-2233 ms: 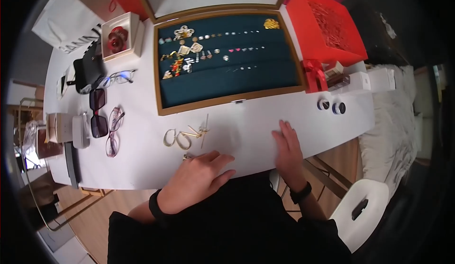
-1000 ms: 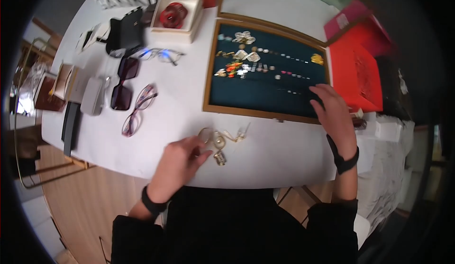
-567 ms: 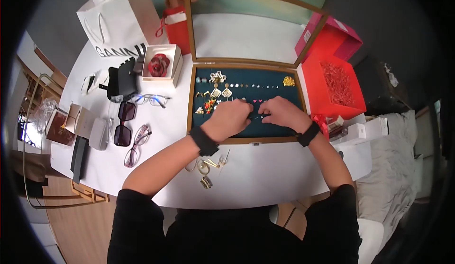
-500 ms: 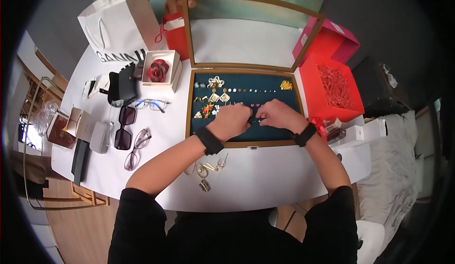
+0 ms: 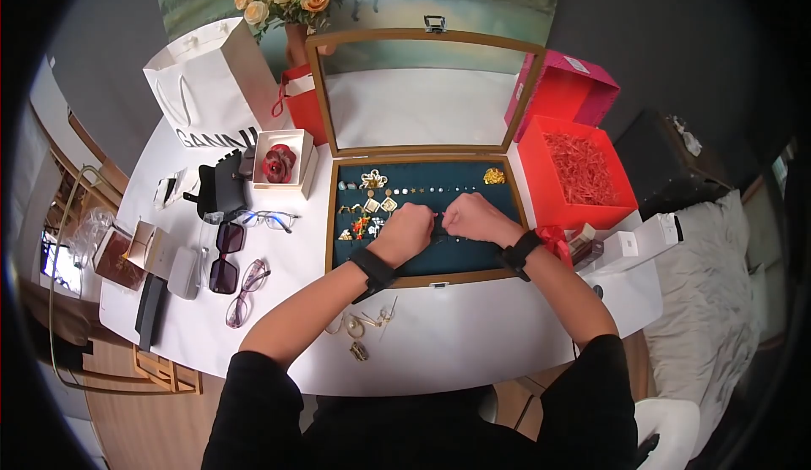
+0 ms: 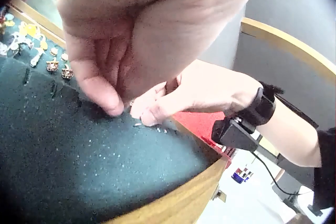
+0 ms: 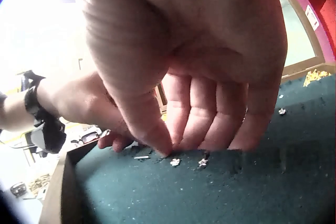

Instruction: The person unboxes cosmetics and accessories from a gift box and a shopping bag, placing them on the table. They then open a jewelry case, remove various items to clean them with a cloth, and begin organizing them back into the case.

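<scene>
Studs [image 7: 176, 162] sit slotted in the open case [image 5: 431, 260], likely to keep rows tidy. We see left hand [image 5: 407, 232], then right hand [image 5: 475, 221], fingers curled, close together over it; whether either pinches anything, we can't tell.

Colour key to a brown wooden jewellery case [image 5: 473, 278] and its surroundings.
The case has a dark teal fabric lining [image 6: 47, 145], pale-flecked in the left wrist view, and a gold-coloured cluster [image 5: 494, 176]; small flower-shaped studs [image 7: 175, 162] are silvery. The open cardboard box [image 5: 541, 208] is vivid red, as is its shredded paper [image 5: 587, 170]; the upright box [image 5: 553, 90] behind is magenta outside and red inside. The paper bag [image 5: 198, 86] is white with black lettering [image 5: 215, 138]; the flower-shaped ornament [image 5: 280, 163] is dark red.
</scene>
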The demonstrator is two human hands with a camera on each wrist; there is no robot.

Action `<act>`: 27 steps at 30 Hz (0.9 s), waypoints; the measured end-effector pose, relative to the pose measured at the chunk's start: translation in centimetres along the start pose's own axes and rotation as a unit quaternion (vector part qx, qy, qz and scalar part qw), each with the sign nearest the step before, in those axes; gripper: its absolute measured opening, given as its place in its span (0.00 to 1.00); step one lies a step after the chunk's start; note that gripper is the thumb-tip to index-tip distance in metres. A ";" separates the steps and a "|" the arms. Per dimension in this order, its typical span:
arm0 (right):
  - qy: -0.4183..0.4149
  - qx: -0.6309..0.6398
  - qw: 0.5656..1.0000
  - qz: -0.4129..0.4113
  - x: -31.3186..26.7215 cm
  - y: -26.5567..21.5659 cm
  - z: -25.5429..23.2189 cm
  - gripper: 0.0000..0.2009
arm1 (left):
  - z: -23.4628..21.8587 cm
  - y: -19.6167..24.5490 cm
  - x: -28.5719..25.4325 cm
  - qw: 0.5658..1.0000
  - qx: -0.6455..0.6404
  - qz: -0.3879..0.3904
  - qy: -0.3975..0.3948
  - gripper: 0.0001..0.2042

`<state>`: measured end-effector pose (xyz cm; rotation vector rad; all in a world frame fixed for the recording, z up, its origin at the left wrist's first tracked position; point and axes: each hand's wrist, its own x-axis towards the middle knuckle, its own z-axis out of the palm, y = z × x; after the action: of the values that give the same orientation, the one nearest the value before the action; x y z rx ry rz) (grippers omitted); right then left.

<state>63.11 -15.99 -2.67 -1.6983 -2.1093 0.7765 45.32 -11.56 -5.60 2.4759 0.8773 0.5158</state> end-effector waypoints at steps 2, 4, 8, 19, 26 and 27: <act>0.032 -0.009 0.999 0.005 -0.2 -0.1 -0.2 0.08 | -0.3 0.4 0.0 1.000 0.026 -0.006 -0.005 0.04; 0.025 -0.006 1.000 -0.006 -1.1 -1.1 -0.9 0.07 | -0.3 0.7 0.2 1.000 0.012 0.000 -0.008 0.05; 0.001 -0.009 1.000 -0.023 -2.1 -0.3 -1.1 0.07 | 1.0 -0.2 -0.1 0.995 -0.058 0.085 0.011 0.06; -0.021 0.024 0.999 -0.026 -1.5 0.1 -0.7 0.06 | -0.8 1.1 1.3 0.963 -0.200 -0.088 -0.156 0.03; 0.089 0.004 0.996 0.006 -1.9 0.0 0.5 0.05 | 0.7 1.4 1.1 0.998 0.020 0.049 0.031 0.04; 0.086 0.005 0.996 0.008 -1.9 -0.1 0.5 0.05 | 0.7 1.4 1.3 0.997 0.022 0.051 0.049 0.04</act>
<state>63.15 -17.93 -2.86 -1.7131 -1.9749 0.6201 47.30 -11.88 -5.14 2.5647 0.8102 0.6642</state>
